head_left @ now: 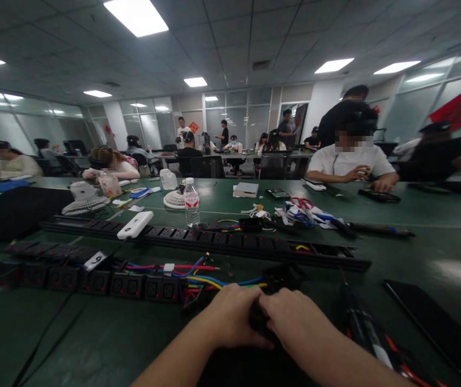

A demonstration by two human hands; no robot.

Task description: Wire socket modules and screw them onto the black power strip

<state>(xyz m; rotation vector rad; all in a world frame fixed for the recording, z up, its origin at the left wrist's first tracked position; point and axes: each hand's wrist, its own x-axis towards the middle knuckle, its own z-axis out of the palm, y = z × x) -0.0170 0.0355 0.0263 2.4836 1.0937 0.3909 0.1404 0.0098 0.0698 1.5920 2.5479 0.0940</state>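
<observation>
At the near edge of the bench, my left hand (234,314) and my right hand (295,314) meet, fingers closed around a small dark piece that they mostly cover. Just beyond them lies a black part (284,277) joined to blue and yellow wires (210,279). These wires run left to a row of black socket modules (127,285), which bears a numbered white tag (94,260). Farther back stretches a long black power strip housing (214,237) with more sockets. A dark power screwdriver (361,317) with orange trim lies beside my right forearm.
A black phone-like slab (432,322) lies at the right. Behind the housing stand a water bottle (192,204) and a white fan (83,199). A white power bank (135,224) rests on the housing. Red-handled scissors (302,203) lie among scraps. Across the bench a person (351,156) handles small parts.
</observation>
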